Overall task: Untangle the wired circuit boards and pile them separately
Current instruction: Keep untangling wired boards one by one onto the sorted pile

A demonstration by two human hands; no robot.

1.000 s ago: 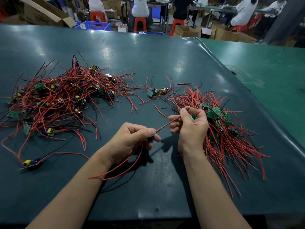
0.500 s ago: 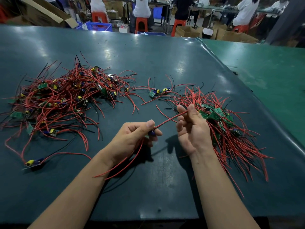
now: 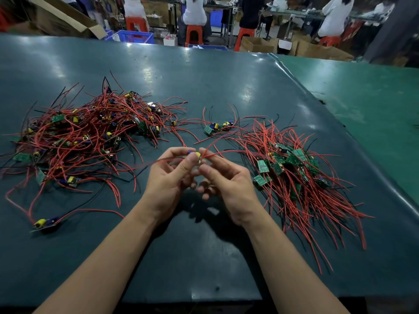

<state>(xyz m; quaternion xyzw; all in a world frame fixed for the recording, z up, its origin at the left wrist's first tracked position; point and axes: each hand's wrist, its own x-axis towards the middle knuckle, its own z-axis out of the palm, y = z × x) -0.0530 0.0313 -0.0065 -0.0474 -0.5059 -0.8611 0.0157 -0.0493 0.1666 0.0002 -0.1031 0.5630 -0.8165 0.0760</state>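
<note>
I see my left hand [image 3: 169, 175] pinching a small circuit board [image 3: 195, 155] while my right hand [image 3: 226, 180] pinches its red wire [image 3: 223, 152], between two piles.

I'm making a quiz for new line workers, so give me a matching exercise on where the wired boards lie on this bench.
Things:
1. tangled heap
2. sorted pile
3. lone board
4. held board

Places:
A. between the left hand and the right hand
B. near the left table edge, apart from the heaps
C. right of the hands, wires fanned toward the person
D. left of the hands, wires crossing every way

Pairs: 1-D, 2-C, 3-B, 4-A
</note>
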